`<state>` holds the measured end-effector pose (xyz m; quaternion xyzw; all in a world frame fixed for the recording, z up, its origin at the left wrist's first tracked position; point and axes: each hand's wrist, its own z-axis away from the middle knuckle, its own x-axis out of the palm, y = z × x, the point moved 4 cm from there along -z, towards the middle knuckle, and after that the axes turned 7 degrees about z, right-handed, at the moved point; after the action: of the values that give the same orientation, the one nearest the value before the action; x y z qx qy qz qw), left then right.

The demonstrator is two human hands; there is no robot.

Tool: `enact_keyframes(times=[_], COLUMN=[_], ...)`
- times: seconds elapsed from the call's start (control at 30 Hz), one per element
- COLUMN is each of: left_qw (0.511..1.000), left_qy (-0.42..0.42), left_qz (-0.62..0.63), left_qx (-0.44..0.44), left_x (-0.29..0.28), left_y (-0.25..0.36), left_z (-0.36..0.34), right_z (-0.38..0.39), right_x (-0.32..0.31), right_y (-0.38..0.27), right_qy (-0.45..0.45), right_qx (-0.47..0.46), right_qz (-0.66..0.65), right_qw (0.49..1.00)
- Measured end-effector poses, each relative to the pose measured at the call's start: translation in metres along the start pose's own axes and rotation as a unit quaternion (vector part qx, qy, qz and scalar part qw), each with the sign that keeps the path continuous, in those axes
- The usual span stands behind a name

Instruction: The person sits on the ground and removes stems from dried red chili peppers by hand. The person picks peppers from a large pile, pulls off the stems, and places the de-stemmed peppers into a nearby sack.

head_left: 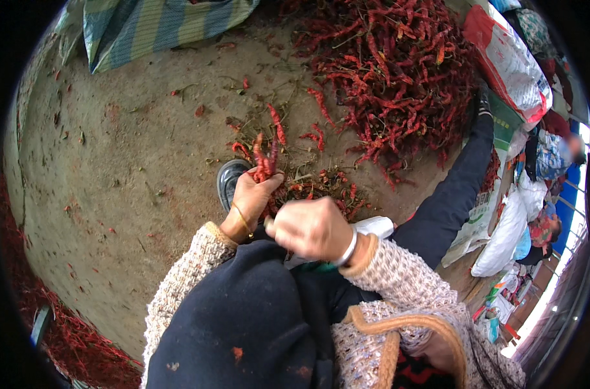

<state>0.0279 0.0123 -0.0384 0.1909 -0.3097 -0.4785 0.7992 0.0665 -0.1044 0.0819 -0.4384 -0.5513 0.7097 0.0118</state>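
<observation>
Red chillies off the near-left side of the chilli heap; left hand pinches them between thumb and fingers, pointing forward; right hand nearside of heap, fingers curled, blurred, can't tell if gripping; green sack right of heap, print unreadable.

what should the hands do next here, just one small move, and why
Probably bring the right hand over to the red chilies in the left hand and pinch one. The left already grips a small bunch with the tips sticking out, while the right is close beside it but apart from those chilies; it is too blurred to tell whether it holds anything.
</observation>
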Motion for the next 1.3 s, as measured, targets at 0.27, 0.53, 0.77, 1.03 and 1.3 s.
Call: enact_keyframes(times=[0.27, 0.53, 0.77, 1.03, 1.3], left_qw=[0.998, 0.984, 0.973, 0.938, 0.992], left_qy=[-0.046, -0.174, -0.23, -0.079, -0.043], left_qz=[0.05, -0.028, -0.019, -0.313, 0.082], left_qx=[-0.003, -0.005, -0.009, 0.127, -0.087], left_x=[0.013, 0.022, 0.028, 0.016, 0.021], left_y=[0.008, 0.008, 0.009, 0.019, 0.015], left_z=[0.012, 0.022, 0.025, 0.02, 0.026], right_z=[0.039, 0.044, 0.043, 0.025, 0.004], right_x=[-0.026, 0.017, 0.011, -0.008, -0.023], right_y=[0.08, 0.072, 0.071, 0.002, 0.151], right_qy=[0.025, -0.025, -0.006, 0.063, -0.083], right_qx=[0.214, 0.356, 0.364, -0.07, 0.405], right_qz=[0.181, -0.199, -0.282, -0.028, 0.274], right_qw=[0.96, 0.913, 0.888, 0.995, 0.868])
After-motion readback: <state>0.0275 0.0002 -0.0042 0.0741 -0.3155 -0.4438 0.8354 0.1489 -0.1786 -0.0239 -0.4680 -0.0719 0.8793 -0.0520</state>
